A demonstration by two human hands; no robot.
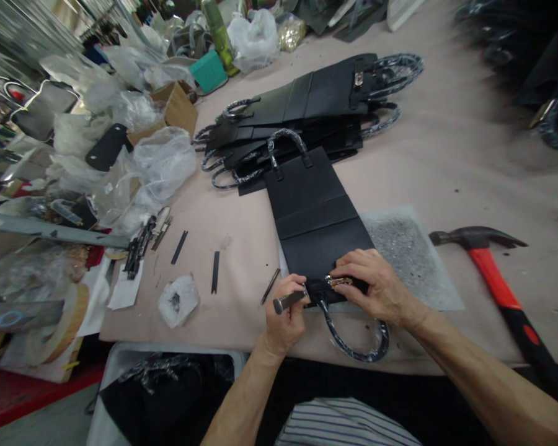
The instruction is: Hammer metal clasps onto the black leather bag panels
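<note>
A black bag panel (314,207) with a wrapped handle at each end lies flat, pointing toward me, partly over a pale speckled slab (407,260). My left hand (283,328) is closed around a short metal punch-like rod (289,301), at the panel's near end. My right hand (381,288) pinches a shiny metal clasp (338,281) at that same end, its fingers resting on the panel. The near handle (353,353), wrapped in clear plastic, loops toward the table edge. The punch's tip is hard to make out.
A claw hammer (486,260) with a red and black handle lies at right. Behind is a stack of black bag panels (302,102). At left are dark strips (215,272), a small plastic bag (178,301) and plastic clutter. A white bin (106,378) stands below the table edge.
</note>
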